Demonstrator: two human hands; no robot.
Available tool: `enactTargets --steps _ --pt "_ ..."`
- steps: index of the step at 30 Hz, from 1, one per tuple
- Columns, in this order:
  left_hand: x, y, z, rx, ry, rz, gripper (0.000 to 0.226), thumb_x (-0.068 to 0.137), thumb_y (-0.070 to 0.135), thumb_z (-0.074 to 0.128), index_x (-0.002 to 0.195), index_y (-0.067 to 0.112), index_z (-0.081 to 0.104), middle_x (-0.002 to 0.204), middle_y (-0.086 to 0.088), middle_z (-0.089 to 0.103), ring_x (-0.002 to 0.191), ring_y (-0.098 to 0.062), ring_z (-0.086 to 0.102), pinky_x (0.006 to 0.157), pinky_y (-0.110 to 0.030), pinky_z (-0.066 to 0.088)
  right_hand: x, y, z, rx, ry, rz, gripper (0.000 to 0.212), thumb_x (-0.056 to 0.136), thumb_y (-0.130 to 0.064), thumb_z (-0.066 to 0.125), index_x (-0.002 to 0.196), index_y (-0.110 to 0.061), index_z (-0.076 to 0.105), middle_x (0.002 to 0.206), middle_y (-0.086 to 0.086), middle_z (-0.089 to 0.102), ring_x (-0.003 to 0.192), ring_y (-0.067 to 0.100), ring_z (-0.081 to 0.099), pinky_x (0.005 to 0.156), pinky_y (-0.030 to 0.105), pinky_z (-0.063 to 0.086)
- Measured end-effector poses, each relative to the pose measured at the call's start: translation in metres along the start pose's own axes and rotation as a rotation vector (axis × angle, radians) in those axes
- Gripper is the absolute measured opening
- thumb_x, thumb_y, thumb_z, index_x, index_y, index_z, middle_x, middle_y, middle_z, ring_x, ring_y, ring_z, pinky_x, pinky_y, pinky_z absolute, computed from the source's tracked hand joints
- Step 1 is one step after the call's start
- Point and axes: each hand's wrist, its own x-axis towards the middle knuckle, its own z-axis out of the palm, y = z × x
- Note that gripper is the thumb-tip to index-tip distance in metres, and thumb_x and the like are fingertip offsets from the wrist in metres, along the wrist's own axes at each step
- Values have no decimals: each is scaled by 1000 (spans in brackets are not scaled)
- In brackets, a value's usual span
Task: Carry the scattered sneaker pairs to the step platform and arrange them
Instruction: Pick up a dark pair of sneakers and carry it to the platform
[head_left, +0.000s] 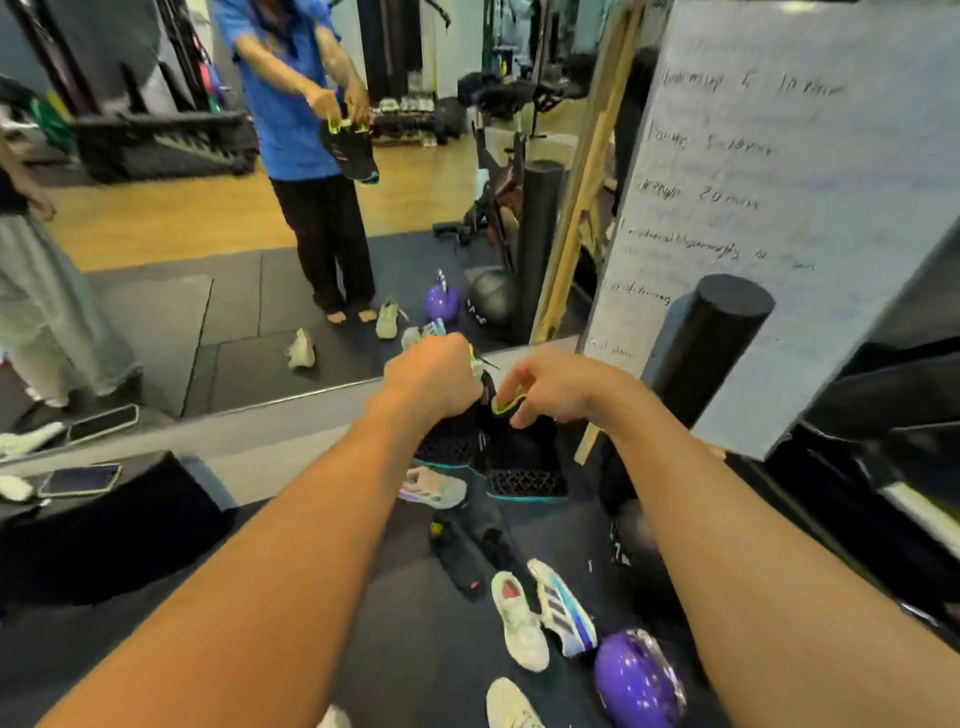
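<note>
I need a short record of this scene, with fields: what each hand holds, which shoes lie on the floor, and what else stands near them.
left hand: grips one of the black sneakers at its top
right hand: pinches the neon tab of the other one
held pair: side by side, off the floor
floor shoes: white sneaker beside blue-striped sneaker; pink-grey sneaker farther off; second white sneaker at the bottom edge
nearby: purple kettlebell, black foam roller, whiteboard, mirror
</note>
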Motion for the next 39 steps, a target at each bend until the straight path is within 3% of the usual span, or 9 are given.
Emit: enactTargets --steps 3,6,9,13,16,20,25,31,39 --pt "5 18 -53 17 -94 83 19 77 21 63 68 8 52 79 -18 67 58 -30 57 56 -39 52 -36 -17 -35 -86 138 -61 28 81 -9 73 109 -10 72 109 5 68 102 19 60 72 15 44" --pt "5 47 -95 -88 -139 171 13 73 18 65 73 5 60 47 -15 61 36 -30 60 39 -34 50 -76 -28 -59 -45 250 -21 20 80 -1 68 98 -7 74 83 -3 68 83 10 59 63 13 44" --pt "-10 90 -117 -85 -195 317 19 73 17 70 71 2 59 40 -13 54 25 -25 52 34 -31 46 -116 -35 -69 -67 309 72 18 82 1 60 91 -6 74 68 -13 60 66 0 57 53 9 41" --pt "-40 147 -118 -23 -319 462 22 77 16 72 79 3 56 73 -17 55 43 -24 51 37 -30 49 -174 -26 -73 -63 353 230 22 82 0 57 91 -10 74 97 8 72 89 27 62 80 38 53" --pt "-71 193 -111 0 -416 578 27 79 18 75 76 5 51 77 -15 49 49 -23 47 37 -28 48 -236 -2 -72 -7 368 363 19 84 0 60 85 -14 73 85 3 70 83 24 57 72 37 49" --pt "-129 261 -95 22 -498 761 32 84 25 73 75 8 47 74 -14 47 48 -23 46 40 -30 51 -325 28 -65 28 409 513 15 82 -7 70 86 -22 70 92 0 69 99 27 63 84 42 53" --pt "-230 349 -56 95 -462 1039 38 87 31 67 68 4 47 59 -16 51 37 -25 49 37 -27 48 -441 69 -20 107 492 750 13 81 -17 74 85 -28 69 98 -3 67 82 21 63 58 30 52" --pt "-406 446 -8 111 -540 1337 27 88 24 61 73 5 48 67 -15 52 47 -27 53 35 -28 47 -616 100 64 319 678 1054 11 83 -12 71 79 -22 69 89 -4 66 86 20 61 60 30 54" --pt "-650 516 27 17 -582 1629 22 87 31 62 84 12 52 83 -9 57 63 -25 62 47 -32 56 -834 92 174 277 884 1364 18 86 -8 63 73 -20 65 75 1 61 61 17 55 43 20 44"
